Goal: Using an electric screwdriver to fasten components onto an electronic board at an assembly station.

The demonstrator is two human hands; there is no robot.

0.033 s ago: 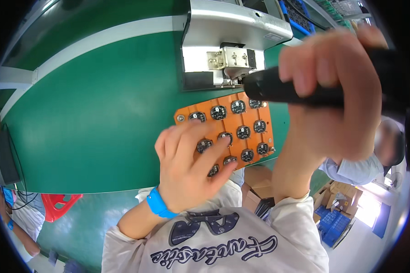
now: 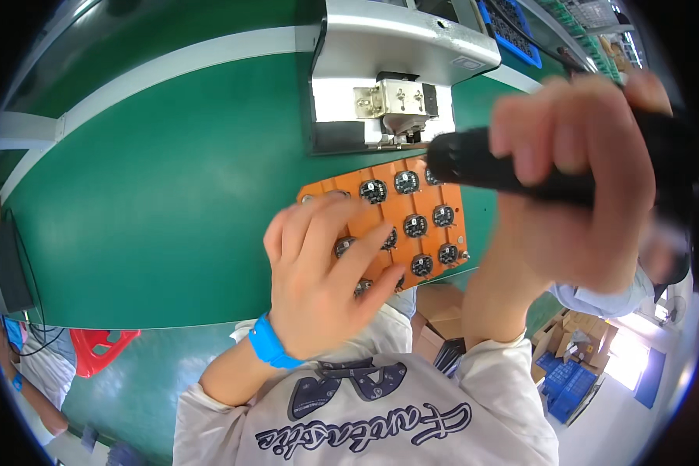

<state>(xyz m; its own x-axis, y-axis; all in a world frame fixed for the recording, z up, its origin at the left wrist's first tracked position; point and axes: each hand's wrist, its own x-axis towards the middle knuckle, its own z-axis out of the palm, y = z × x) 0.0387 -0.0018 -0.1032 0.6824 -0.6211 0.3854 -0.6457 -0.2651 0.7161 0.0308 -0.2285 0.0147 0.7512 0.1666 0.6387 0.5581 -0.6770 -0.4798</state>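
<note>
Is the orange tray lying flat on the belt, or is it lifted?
Flat: the orange tray lies on the green belt, the left hand resting on it.

Left hand [image 2: 326, 272] spread flat, right hand [image 2: 575, 179] fisted

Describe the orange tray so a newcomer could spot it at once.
On the green bench, look just below the grey metal fixture. The orange tray lies there under the left hand, holding rows of round black parts; nothing else on the bench is orange.
</note>
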